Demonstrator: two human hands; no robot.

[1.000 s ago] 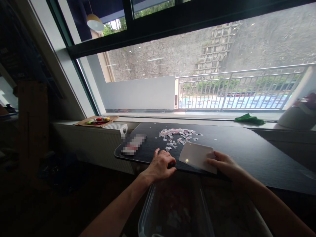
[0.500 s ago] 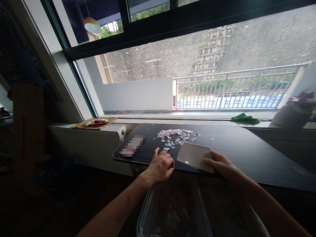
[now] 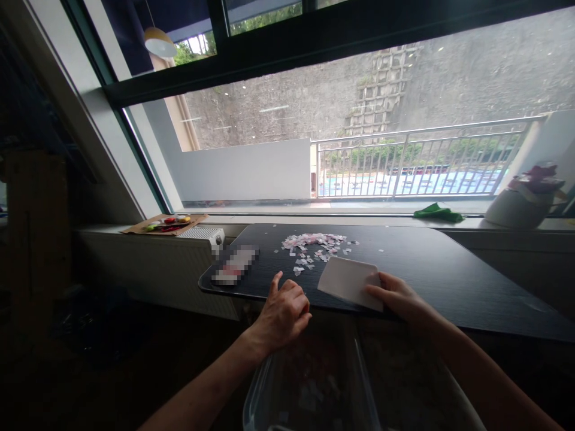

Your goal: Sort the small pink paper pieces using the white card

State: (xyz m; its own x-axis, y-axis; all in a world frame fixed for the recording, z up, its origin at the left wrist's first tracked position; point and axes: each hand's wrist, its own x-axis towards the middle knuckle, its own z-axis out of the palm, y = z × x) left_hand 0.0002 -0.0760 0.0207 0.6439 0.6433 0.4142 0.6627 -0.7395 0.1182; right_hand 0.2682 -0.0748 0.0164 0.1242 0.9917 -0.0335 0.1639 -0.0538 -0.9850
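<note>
My right hand (image 3: pixel 398 296) grips a flat white plastic scraper (image 3: pixel 350 280) with rounded corners, thumb on its upper face. The scraper is over the near edge of the dark table (image 3: pixel 413 269). Just beyond it, small white and pinkish paper pieces (image 3: pixel 314 240) lie in a loose heap, with several scattered nearer. My left hand (image 3: pixel 285 314) is in front of the table edge, above a clear plastic bin (image 3: pixel 362 371). Its little finger sticks out while the other fingers curl toward the thumb; what they pinch, if anything, is hidden. Paper pieces are dimly visible inside the bin.
A pixelated flat item (image 3: pixel 236 264) lies at the table's left end. Beyond stand a radiator (image 3: pixel 197 239) and a board with colourful small items (image 3: pixel 166 224). On the windowsill are a green cloth (image 3: pixel 438 212) and a pale sack-like object (image 3: pixel 521 200). The window spans the back.
My left hand has drawn slightly back and down from the table edge, over the bin. The scraper stays in my right hand, nearly unmoved. The whole view has shifted a little.
</note>
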